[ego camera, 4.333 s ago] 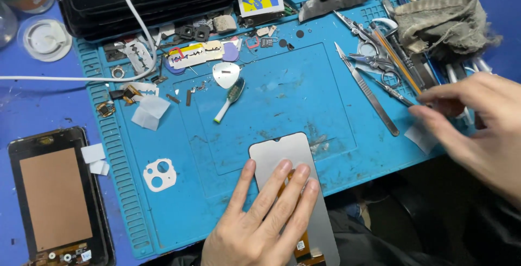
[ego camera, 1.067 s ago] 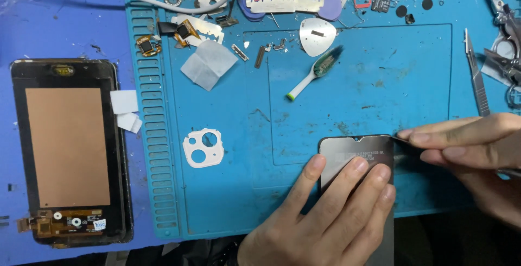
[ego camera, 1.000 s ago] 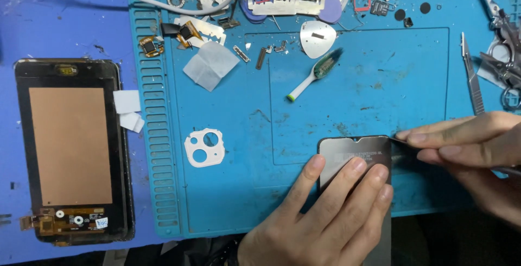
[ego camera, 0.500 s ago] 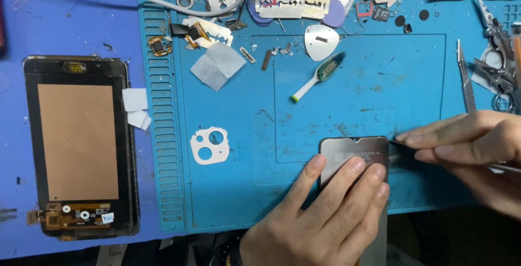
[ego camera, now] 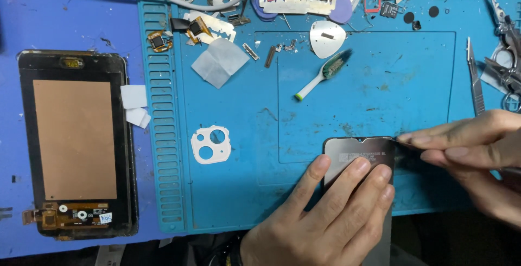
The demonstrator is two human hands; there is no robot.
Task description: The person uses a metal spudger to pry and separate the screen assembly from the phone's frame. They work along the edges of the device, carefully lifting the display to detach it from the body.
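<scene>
Phone panel [ego camera: 358, 154]: dark, glossy, lying on the blue mat [ego camera: 380, 81] at its near edge, the lower part running off the mat toward us. Our left hand [ego camera: 325, 217] lies flat on it, fingers spread and pressing down, gripping nothing. Our right hand [ego camera: 472, 146] has its fingertips pressed together in a pinch on a thin tool, too slim to identify, whose tip sits at the panel's upper right corner.

Risks, as we judge them: the panel overhangs the mat, so uneven pressure from the left hand could flex or crack it. The thin tool could slip off the corner and scratch the face, or jab the left fingertips, which lie just beside it. If the left hand eases, the panel could slide on the mat.

Surroundings: a small brush [ego camera: 323, 75] with a white handle lies further up the mat, well apart from the panel. A white camera-hole frame [ego camera: 210, 145] sits to the left, near but not touching. A scalpel [ego camera: 476, 81] and tweezers [ego camera: 507, 32] lie at the right edge, close to the right wrist; a careless sweep could catch them. A second phone screen [ego camera: 76, 141], copper backing up, rests on the blue surface [ego camera: 65, 16] off the mat at far left. Loose screws and small parts are scattered along the top of the mat. Nothing lies between the hands and the panel.
</scene>
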